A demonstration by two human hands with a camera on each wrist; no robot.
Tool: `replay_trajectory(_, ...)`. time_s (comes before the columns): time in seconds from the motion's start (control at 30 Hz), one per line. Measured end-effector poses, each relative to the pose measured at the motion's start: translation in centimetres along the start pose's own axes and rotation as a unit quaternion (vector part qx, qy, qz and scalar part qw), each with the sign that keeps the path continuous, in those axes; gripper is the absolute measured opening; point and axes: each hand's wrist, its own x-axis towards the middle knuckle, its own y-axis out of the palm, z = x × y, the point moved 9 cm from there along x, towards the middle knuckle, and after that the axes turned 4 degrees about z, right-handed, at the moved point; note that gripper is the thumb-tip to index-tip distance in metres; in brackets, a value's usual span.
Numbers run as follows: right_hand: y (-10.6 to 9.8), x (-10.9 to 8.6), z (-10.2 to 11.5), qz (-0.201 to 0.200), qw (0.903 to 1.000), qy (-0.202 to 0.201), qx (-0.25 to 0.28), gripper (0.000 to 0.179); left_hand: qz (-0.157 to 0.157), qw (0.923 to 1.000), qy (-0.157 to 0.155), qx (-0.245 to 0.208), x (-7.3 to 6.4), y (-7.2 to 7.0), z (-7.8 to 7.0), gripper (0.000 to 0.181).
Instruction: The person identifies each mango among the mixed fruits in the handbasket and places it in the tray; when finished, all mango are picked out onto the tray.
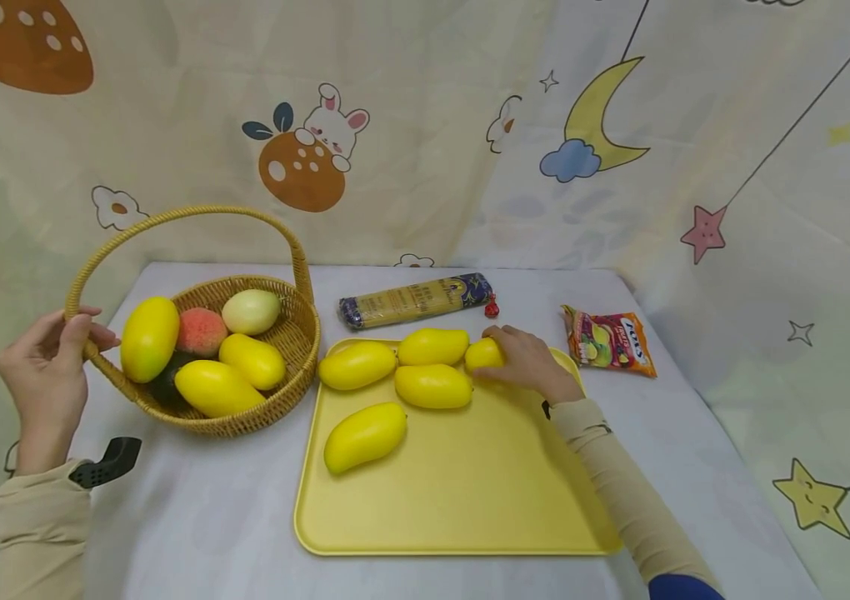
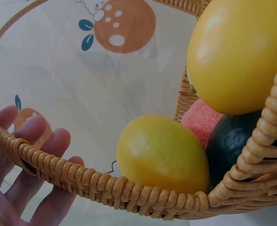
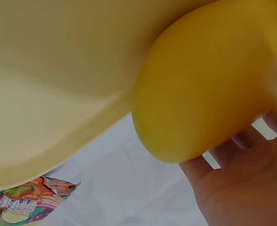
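Note:
At the left, my left hand [image 1: 50,367] grips the wicker basket [image 1: 305,367] where its handle meets the rim. In the left wrist view the fingers [image 2: 53,141] lie behind the woven edge. Inside the basket are yellow mangoes [image 1: 219,388], a fuzzy peach [image 1: 202,332], a pale green-yellow fruit [image 1: 252,312] and a dark green fruit [image 2: 232,141], partly covered. My right hand [image 1: 530,362] holds a yellow mango [image 3: 199,84] at the back right of the yellow tray [image 1: 470,492]. Several other mangoes [image 1: 365,437] lie on that tray.
Behind the tray lies a long noodle-like package [image 1: 417,300] with a small red item [image 1: 492,307] by its right end. An orange and red snack bag [image 1: 608,340] rests right of the tray. Printed cloth [image 1: 425,150] hangs behind the white table [image 1: 200,517].

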Motion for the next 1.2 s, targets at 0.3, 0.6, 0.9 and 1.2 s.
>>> replay_trajectory(0.3, -0.9, 0.2, 1.0, -0.007, 0.9998, -0.016, -0.012, 0.067, -0.002, 0.9999, 0.008, 0.006, 0.0, -0.1, -0.1, 0.023)
replay_trajectory(0.6, -2.3, 1.5, 3.6, -0.016, 0.9988, -0.046, 0.001, 0.058, 0.002, 1.0, 0.0, 0.006, 0.0, 0.0, 0.0, 0.023)
replay_trajectory(0.9, -2.9, 3.8, 8.9, 0.014, 0.9977, -0.064, -0.017, 0.063, -0.003, 0.9998, 0.014, 0.012, -0.1, -0.2, -0.2, 0.026)
replay_trajectory(1.2, -1.7, 6.7, 16.1, 0.037, 0.9886, -0.139, -0.044, 0.062, 0.001, 0.9999, 0.011, -0.001, -0.1, 0.0, -0.3, 0.025)
